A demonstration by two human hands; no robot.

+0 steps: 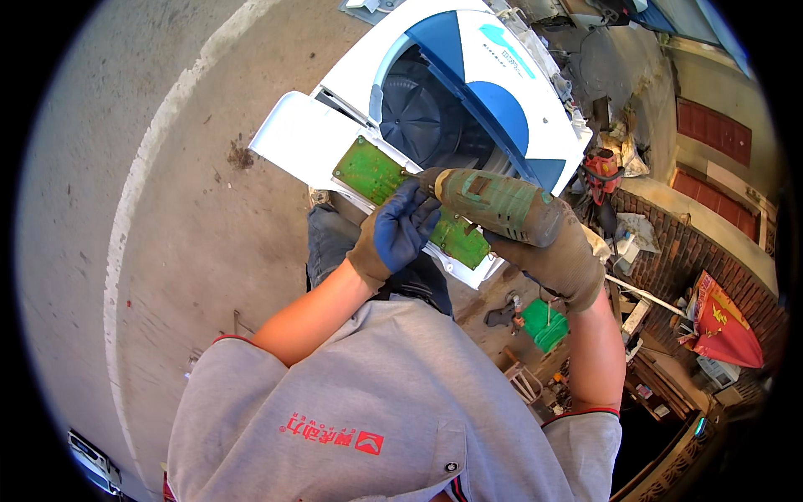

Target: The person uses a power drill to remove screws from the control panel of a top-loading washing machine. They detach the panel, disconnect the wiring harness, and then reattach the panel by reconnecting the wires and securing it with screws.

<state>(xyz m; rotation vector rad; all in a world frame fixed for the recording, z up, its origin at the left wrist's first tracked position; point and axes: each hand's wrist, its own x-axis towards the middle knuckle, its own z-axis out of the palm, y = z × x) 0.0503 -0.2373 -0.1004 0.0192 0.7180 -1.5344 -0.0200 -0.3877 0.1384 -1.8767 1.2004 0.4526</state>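
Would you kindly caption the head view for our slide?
Right hand holding a drill, left hand beside it, over green circuitry by an open washing machine.

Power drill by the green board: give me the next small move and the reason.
Probably draw the left hand back from the nose of the power drill before running it: the gloved fingers sit close beside that nose, which is at the edge of the green board, while the right hand grips the tool.
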